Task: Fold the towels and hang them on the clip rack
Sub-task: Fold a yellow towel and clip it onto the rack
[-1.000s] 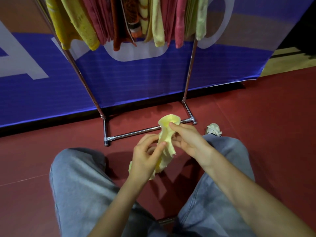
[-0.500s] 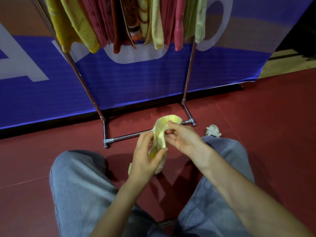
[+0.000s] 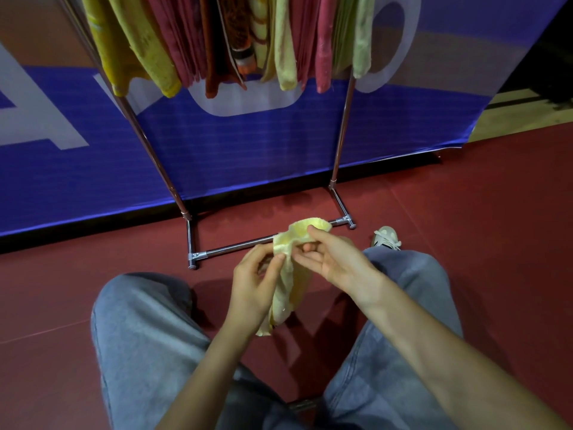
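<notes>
A small pale yellow towel (image 3: 291, 283) hangs bunched between my knees, above the red floor. My left hand (image 3: 255, 282) pinches its upper left edge between thumb and fingers. My right hand (image 3: 336, 259) pinches the top fold from the right, with the cloth looped over its fingertips. The chrome clip rack (image 3: 263, 242) stands just ahead, its lower bar behind the towel. Several folded towels (image 3: 229, 38) in yellow, maroon, orange, pink and green hang from its top, cut off by the frame edge.
A blue and white banner (image 3: 248, 141) stands behind the rack. My legs in grey jeans (image 3: 145, 336) flank the towel, and a white shoe (image 3: 386, 237) shows at the right. Red floor (image 3: 480, 228) stretches to the right.
The towel's top loop has been drawn lower and tighter between my hands. My left thumb has shifted up to the towel's upper edge, and the hanging part has narrowed.
</notes>
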The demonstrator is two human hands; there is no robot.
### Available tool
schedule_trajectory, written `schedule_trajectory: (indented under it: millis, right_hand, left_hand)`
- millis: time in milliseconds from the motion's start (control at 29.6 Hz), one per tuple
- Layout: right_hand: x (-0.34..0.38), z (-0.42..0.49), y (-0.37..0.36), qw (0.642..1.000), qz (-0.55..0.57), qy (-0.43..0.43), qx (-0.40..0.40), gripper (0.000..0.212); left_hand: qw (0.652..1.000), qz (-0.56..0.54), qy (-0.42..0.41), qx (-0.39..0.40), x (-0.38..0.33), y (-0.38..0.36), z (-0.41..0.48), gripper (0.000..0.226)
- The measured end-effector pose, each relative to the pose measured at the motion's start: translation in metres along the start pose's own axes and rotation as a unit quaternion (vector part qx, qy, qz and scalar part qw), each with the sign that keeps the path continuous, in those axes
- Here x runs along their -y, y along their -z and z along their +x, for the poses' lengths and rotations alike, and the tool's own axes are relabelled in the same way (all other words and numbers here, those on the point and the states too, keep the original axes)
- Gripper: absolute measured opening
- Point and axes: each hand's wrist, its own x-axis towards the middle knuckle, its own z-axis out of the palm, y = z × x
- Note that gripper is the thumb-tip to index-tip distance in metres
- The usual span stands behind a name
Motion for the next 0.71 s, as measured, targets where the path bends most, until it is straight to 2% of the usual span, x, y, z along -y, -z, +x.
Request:
schedule_trajectory:
  millis: [135,237,372,541,710]
  right_hand:
    - [-0.004,-0.004,0.013,0.988,-0.145,0.039,0.021,0.014]
    - [-0.008,-0.005,0.018,0.974,-0.203,0.103,0.01,0.022]
    - [-0.01,-0.005,0.021,0.935,-0.29,0.179,0.094,0.01]
    - [-0.015,0.0,0.028,0.895,-0.373,0.184,0.16,0.012]
    - [-0.026,0.011,0.044,0.868,-0.44,0.159,0.165,0.018]
  left_hand:
    - [0.998,-0.059,0.024,0.005,-0.005,0.003,0.003,0.012]
    - [0.997,-0.071,0.029,0.021,-0.004,0.006,0.006,0.009]
    - [0.998,-0.05,0.021,0.035,-0.003,0.01,0.009,0.018]
    - [0.999,-0.04,0.017,0.022,-0.006,0.014,0.01,0.011]
    - [0.999,-0.036,0.019,0.0,-0.011,0.017,0.01,0.014]
